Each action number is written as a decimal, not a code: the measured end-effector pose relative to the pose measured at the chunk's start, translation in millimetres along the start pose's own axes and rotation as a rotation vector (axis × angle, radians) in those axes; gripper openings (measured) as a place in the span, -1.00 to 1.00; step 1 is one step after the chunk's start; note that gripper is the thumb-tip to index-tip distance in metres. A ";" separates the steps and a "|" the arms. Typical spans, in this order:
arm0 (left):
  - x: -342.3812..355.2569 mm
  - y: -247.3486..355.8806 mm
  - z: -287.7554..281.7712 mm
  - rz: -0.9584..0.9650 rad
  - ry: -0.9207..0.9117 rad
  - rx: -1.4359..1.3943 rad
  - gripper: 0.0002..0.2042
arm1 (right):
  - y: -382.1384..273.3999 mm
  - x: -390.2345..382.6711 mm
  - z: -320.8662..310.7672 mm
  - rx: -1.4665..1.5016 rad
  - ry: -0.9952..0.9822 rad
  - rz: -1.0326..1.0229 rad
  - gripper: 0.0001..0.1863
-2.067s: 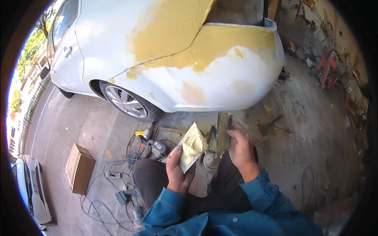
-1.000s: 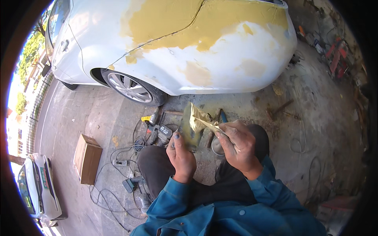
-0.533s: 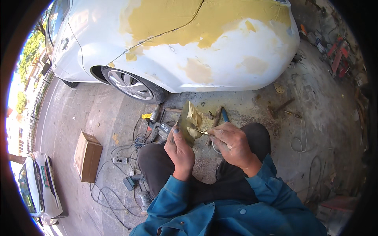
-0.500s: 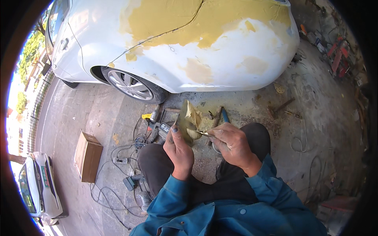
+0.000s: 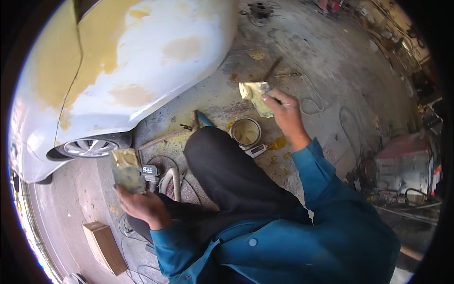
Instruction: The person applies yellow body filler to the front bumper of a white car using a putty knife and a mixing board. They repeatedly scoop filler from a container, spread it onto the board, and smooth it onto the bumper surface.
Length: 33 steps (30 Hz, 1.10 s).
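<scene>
At lower left my left hand [image 5: 144, 208] is closed on a flat greenish scraper [image 5: 126, 176], with cream filler along its top. My right hand [image 5: 286, 113] pinches a second flat spreader [image 5: 261, 104], loaded with cream filler at its upper left, over the floor beside the car. The white car body [image 5: 175, 80], patched with yellow and tan filler, fills the upper left, its wheel [image 5: 92, 146] at the lower edge. An open round can [image 5: 246, 131] holding pale material stands beyond my knee on a small scale [image 5: 255, 150].
A cardboard box [image 5: 105, 246] lies at lower left, near hoses and cords. Behind my left hand is a power tool battery [image 5: 150, 173]. A red-topped metal machine [image 5: 401, 163] stands at right. Tools and clutter [image 5: 402, 38] line the upper right, and a blue-handled tool [image 5: 205, 118] lies on the floor.
My hands have parted, my right going up, my left down and leftward, each with its spreader. The view has turned right; the car now appears farther left, and the can has come into fuller view.
</scene>
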<state>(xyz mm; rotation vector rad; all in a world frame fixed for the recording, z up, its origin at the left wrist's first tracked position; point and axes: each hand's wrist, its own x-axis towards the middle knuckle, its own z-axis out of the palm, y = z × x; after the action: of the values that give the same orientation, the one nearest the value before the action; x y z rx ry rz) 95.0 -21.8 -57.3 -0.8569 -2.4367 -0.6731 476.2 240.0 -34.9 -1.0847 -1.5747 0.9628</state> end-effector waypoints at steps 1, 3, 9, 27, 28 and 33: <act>1.7 -2.1 2.4 -0.036 -0.021 -0.025 -0.34 | 33.1 -11.6 -4.3 -0.100 0.028 -0.006 -0.84; 5.7 -3.1 4.6 -0.050 -0.044 -0.045 -0.29 | 102.0 -37.6 -4.3 -0.363 0.028 -0.032 -0.80; 5.7 -8.5 1.5 0.014 -0.046 0.018 -0.28 | 212.5 -103.1 37.6 -0.980 -0.317 -0.177 -0.76; 20.3 85.0 -33.4 -0.843 -0.377 -2.086 -0.55 | 23.2 -44.4 -21.4 0.162 0.017 0.245 -0.79; 18.4 105.7 -48.2 -0.825 -0.456 -2.114 -0.56 | -11.7 -42.4 -8.7 0.215 0.022 0.183 -0.83; -7.7 142.3 -55.0 -0.684 -0.796 -2.067 -0.41 | -113.6 -46.6 38.6 0.191 0.021 -0.155 -0.86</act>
<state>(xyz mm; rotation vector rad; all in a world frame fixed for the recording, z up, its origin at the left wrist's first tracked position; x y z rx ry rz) 210.0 40.3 21.8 -0.7477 -1.5269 -3.8457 423.4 159.1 50.1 -0.8258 -1.4925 0.9709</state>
